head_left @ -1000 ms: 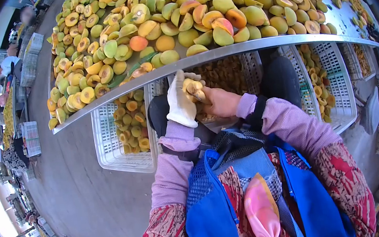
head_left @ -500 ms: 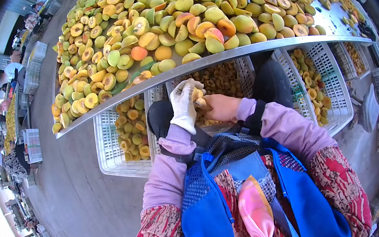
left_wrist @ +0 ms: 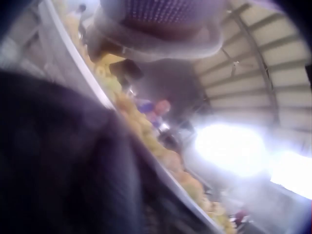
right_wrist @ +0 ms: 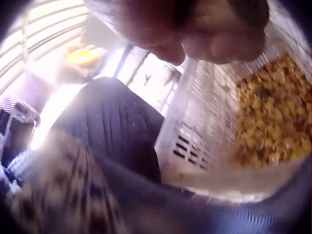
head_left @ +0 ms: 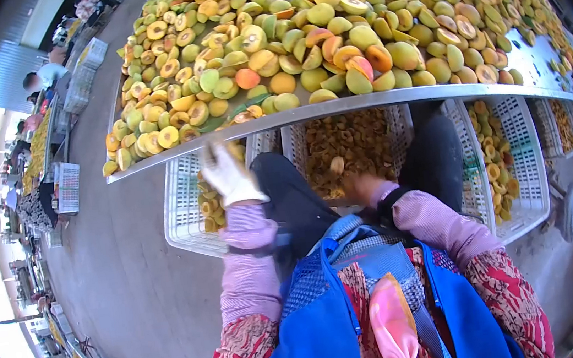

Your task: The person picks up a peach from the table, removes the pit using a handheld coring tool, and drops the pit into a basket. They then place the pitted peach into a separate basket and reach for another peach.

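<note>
My gloved left hand (head_left: pixel 229 175), blurred, is over the left white crate (head_left: pixel 188 223), just below the table's front edge. The right wrist view shows it holding an orange-yellow peach half (right_wrist: pixel 82 56). Bare and blurred, my right hand (head_left: pixel 363 188) is at the near end of the middle crate (head_left: pixel 402 137), above small brownish-yellow pieces. A pale piece (head_left: pixel 337 165) appears just beyond its fingertips. In the right wrist view the right hand's fingers (right_wrist: pixel 222 46) look curled, and I cannot tell what they hold.
A metal-edged table (head_left: pixel 356 103) ahead bears a heap of whole and halved peaches (head_left: pixel 320 14). My knees flank the middle crate. On the right stands another white crate (head_left: pixel 526 178) with peach halves. People work along tables at the far left.
My hands were together at a peach over the middle crate and have parted. The left has moved left over the left crate; the right has lowered. The head view has shifted slightly.
</note>
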The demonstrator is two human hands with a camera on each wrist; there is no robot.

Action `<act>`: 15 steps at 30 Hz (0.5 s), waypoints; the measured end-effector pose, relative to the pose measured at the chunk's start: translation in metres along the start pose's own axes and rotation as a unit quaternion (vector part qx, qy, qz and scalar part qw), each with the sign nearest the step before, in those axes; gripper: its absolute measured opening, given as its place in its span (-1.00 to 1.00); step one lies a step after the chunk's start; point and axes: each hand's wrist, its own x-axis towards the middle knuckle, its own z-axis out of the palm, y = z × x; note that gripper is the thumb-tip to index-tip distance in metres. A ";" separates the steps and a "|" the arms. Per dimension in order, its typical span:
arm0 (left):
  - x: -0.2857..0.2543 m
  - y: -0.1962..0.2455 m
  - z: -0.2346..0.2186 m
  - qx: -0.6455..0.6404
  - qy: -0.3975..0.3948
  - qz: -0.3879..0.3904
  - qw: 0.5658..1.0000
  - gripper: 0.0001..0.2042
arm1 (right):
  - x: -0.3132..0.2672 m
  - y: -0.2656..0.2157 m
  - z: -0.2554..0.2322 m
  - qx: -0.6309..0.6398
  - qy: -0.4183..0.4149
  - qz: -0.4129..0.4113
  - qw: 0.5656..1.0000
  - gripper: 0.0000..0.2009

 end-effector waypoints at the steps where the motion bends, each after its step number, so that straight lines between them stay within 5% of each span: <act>1: 0.033 -0.008 -0.024 0.179 -0.003 0.143 0.973 -0.60 | 0.002 -0.014 -0.002 0.027 -0.074 0.105 0.991 -0.63; 2: 0.045 0.011 -0.030 0.510 0.109 0.214 0.826 -0.56 | 0.006 -0.028 -0.007 0.050 -0.149 0.208 0.966 -0.60; 4: 0.081 0.014 -0.041 0.561 0.061 0.265 0.782 -0.52 | 0.019 -0.027 -0.002 0.074 -0.115 0.210 0.968 -0.56; 7: 0.114 0.018 -0.010 0.536 -0.056 0.242 0.807 -0.46 | 0.030 -0.018 0.009 0.108 -0.104 0.225 0.963 -0.50; 10: 0.161 -0.011 0.036 0.529 -0.130 0.305 0.781 -0.41 | 0.028 -0.010 0.011 0.114 -0.124 0.207 0.964 -0.45; 12: 0.170 -0.017 0.067 0.573 -0.204 0.208 0.766 -0.43 | 0.028 -0.017 -0.003 0.118 -0.143 0.202 0.962 -0.43; 14: 0.187 -0.040 0.075 0.597 -0.244 0.219 0.733 -0.47 | 0.030 -0.021 -0.009 0.124 -0.110 0.207 0.964 -0.45; 15: 0.179 -0.030 0.079 0.584 -0.229 0.199 0.753 -0.51 | 0.030 -0.024 -0.015 0.128 -0.081 0.209 0.966 -0.47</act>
